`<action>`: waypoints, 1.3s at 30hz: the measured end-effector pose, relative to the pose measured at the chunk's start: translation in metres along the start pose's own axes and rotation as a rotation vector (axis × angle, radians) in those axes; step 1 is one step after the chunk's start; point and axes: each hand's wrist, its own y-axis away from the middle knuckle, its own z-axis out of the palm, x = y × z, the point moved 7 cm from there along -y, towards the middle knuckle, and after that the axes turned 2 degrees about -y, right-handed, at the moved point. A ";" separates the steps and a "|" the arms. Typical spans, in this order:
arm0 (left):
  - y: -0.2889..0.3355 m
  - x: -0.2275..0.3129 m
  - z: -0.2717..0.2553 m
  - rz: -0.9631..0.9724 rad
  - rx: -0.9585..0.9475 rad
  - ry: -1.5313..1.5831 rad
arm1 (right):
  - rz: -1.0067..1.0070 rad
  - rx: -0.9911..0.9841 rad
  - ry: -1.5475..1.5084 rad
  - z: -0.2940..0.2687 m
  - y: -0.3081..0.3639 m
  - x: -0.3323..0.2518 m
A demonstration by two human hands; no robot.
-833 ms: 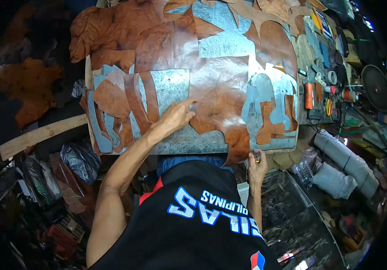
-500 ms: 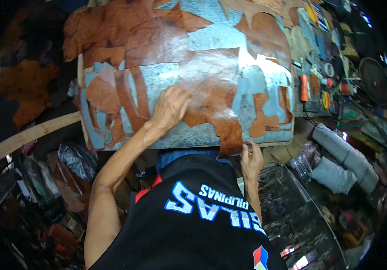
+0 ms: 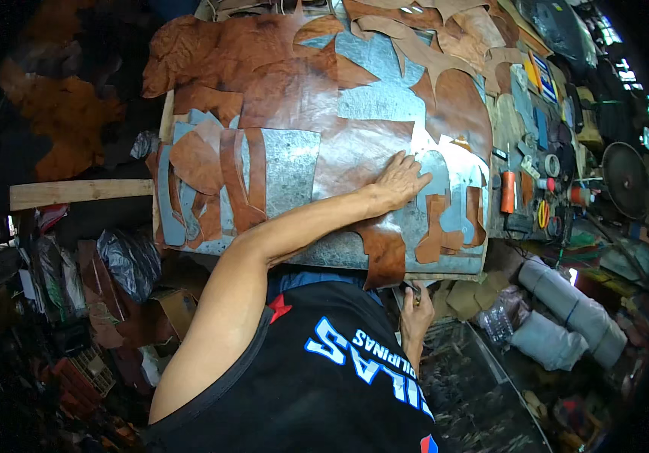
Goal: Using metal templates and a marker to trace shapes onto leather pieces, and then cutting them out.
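A large brown leather piece (image 3: 358, 155) lies on the grey metal-topped table (image 3: 294, 170), and its narrow lower part hangs over the near edge. My left arm reaches across it. My left hand (image 3: 400, 183) rests palm down near the leather's right side, fingers stretched out and holding nothing. Just off the near edge, to the right of the hanging leather, is my right hand (image 3: 417, 313). Its fingers are curled around something small and dark that I cannot make out.
Other leather pieces (image 3: 287, 90) cover the far part of the table, and cut strips (image 3: 245, 177) lie on the left. To the right are an orange-handled tool (image 3: 508, 192), a tape roll (image 3: 552, 164) and wrapped rolls (image 3: 574, 302). A wooden beam (image 3: 83, 194) juts out at left.
My left hand has slid right across the leather, from its left side to its right side. My right hand stays near the table edge. The whole view has shifted somewhat.
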 end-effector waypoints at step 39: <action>0.185 -0.110 -0.095 -0.258 -0.238 0.080 | 0.124 -0.481 -0.354 0.108 -0.096 -0.082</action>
